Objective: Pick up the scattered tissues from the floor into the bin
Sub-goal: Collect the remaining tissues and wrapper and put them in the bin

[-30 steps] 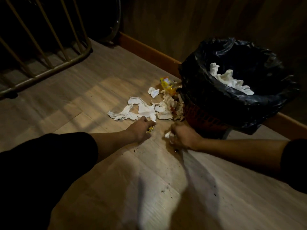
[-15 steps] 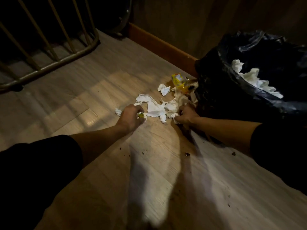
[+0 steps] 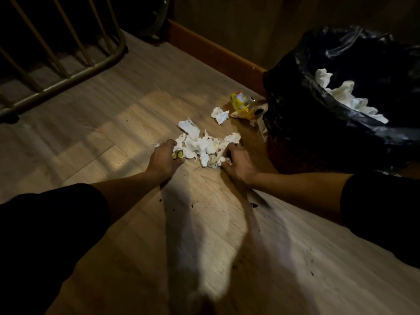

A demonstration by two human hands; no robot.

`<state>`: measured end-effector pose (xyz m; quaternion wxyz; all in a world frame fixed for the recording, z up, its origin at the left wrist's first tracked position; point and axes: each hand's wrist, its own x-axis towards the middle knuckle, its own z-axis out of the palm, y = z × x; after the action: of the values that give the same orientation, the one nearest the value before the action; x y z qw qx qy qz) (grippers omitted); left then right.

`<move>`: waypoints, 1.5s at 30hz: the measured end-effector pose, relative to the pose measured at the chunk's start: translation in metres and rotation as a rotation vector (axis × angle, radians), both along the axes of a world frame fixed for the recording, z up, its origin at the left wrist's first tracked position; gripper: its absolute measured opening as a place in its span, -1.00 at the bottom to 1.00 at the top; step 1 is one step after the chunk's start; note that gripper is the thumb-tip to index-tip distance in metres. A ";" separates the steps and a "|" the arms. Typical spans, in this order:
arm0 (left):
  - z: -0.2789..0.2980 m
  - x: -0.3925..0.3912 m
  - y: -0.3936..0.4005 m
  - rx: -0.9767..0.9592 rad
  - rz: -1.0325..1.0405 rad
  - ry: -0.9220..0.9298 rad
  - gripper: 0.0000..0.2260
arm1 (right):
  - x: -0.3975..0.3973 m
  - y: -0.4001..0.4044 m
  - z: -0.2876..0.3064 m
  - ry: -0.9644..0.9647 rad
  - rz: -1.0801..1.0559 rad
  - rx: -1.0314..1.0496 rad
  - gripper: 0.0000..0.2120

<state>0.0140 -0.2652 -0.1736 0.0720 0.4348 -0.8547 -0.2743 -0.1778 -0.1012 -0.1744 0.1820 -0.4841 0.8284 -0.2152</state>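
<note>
A heap of crumpled white tissues (image 3: 200, 145) lies on the wooden floor between my hands. My left hand (image 3: 164, 159) presses against its left side, fingers curled on tissue and a small yellow scrap. My right hand (image 3: 238, 162) grips the heap's right side. One small loose tissue (image 3: 220, 115) lies farther back. The bin (image 3: 318, 133), lined with a black bag, stands at the right with white tissues (image 3: 347, 98) inside.
A yellow wrapper (image 3: 242, 105) lies by the bin's base with more scraps. A wooden skirting board (image 3: 213, 51) runs along the wall behind. A metal railing (image 3: 68, 80) crosses the far left. Dark crumbs dot the floor near my arms.
Both hands have pushed the spread-out tissues together into one tighter heap, the left hand sweeping rightward. The view has shifted so the bin sits farther right.
</note>
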 end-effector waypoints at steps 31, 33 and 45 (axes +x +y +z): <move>-0.002 -0.045 0.023 -0.137 -0.432 -0.222 -0.49 | -0.019 0.013 0.019 0.053 0.016 0.248 -0.62; 0.004 -0.039 0.024 -0.139 -0.432 -0.197 -0.57 | -0.018 0.015 0.023 0.051 0.062 0.293 -0.57; 0.065 0.012 0.034 -0.101 -0.540 -0.266 -0.80 | 0.001 0.039 0.087 0.070 0.257 0.426 -0.65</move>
<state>0.0258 -0.2309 -0.1090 -0.0946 0.2196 -0.9539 -0.1812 -0.1771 -0.0625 -0.0871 0.2769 -0.5434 0.7924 0.0059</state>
